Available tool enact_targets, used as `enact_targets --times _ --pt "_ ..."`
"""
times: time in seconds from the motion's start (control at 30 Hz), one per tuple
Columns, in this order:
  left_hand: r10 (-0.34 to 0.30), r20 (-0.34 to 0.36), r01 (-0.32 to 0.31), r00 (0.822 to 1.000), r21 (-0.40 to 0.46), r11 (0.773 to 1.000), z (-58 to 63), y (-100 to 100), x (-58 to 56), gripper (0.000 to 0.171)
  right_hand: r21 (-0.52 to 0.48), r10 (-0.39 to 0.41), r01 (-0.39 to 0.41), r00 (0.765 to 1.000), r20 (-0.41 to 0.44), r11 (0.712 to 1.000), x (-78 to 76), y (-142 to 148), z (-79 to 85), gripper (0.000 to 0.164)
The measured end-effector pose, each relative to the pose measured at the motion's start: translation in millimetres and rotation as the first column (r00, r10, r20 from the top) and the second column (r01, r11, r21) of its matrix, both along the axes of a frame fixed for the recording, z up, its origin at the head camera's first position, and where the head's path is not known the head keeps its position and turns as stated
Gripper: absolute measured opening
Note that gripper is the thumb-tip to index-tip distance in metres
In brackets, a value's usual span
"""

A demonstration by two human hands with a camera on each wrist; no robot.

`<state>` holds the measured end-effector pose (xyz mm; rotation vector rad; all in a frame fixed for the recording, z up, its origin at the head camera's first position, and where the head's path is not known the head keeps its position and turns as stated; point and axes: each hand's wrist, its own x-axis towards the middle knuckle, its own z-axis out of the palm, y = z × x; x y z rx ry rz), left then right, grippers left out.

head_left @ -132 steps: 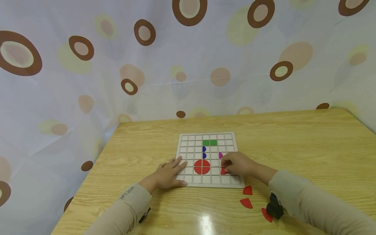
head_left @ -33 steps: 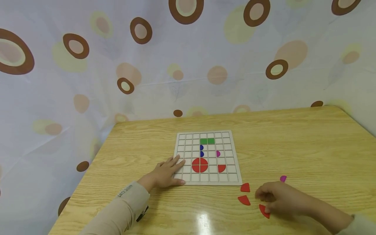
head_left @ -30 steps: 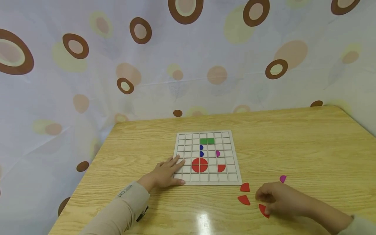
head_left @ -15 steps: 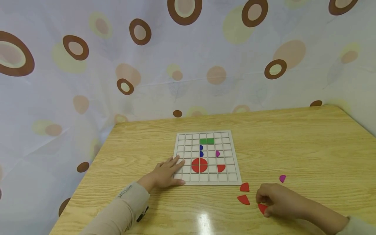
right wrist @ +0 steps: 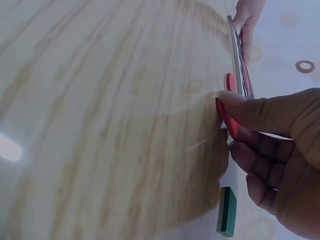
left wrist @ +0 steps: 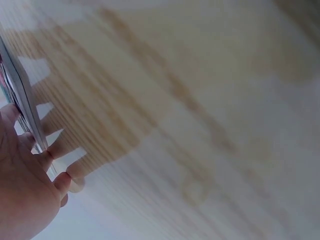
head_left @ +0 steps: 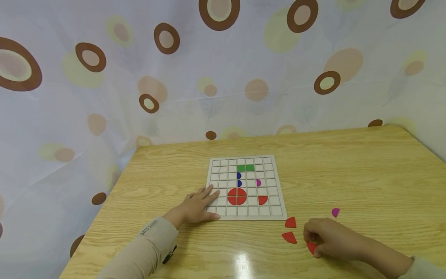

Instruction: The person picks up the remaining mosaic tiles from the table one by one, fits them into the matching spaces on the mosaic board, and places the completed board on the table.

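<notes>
My left hand (head_left: 198, 206) rests with spread fingers on the left edge of a white grid board (head_left: 221, 211). Down at the right front, my right hand (head_left: 331, 237) pinches a red quarter-circle piece (right wrist: 228, 120) between thumb and fingers, the piece tipped up at the table surface in the right wrist view. On the board lie a red circle (head_left: 232, 192) made of quarter pieces, a single red quarter piece (head_left: 263, 200), two green squares (head_left: 245, 167), two blue half-circles (head_left: 239, 183) and a purple half-circle (head_left: 258, 182).
Two loose red quarter pieces, one nearer the board (head_left: 290, 223) and one below it (head_left: 290, 237), lie left of my right hand. Behind that hand is a loose purple half-circle (head_left: 335, 212). A green block (right wrist: 227, 212) shows below the hand in the right wrist view. A patterned curtain (head_left: 195, 69) hangs behind the table.
Over four seconds ago my right hand was at a red quarter piece on the board; it has since moved to the right front. In the last second its pinched piece shifted slightly. My left hand stayed.
</notes>
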<state>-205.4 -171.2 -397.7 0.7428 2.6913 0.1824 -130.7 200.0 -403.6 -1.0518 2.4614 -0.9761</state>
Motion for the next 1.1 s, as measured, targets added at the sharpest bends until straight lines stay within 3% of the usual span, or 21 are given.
enact_targets --times 0.37,0.67,1.1 --pt "-0.009 0.003 0.009 1.000 0.045 0.999 2.9 -1.6 2.9 0.078 -0.007 -0.030 0.031 0.999 0.037 1.000 0.7 -1.2 3.0 0.024" --pt "-0.003 -0.009 0.003 1.000 -0.017 1.000 -0.9 0.1 -0.5 0.075 -0.031 -0.042 0.043 0.999 0.029 0.999 -1.1 -1.3 4.7 0.021" --pt "0.001 0.001 -0.001 1.000 -0.009 1.000 2.8 1.6 1.3 0.074 -0.093 -0.054 0.059 0.997 0.052 0.994 -4.8 1.6 4.4 0.012"
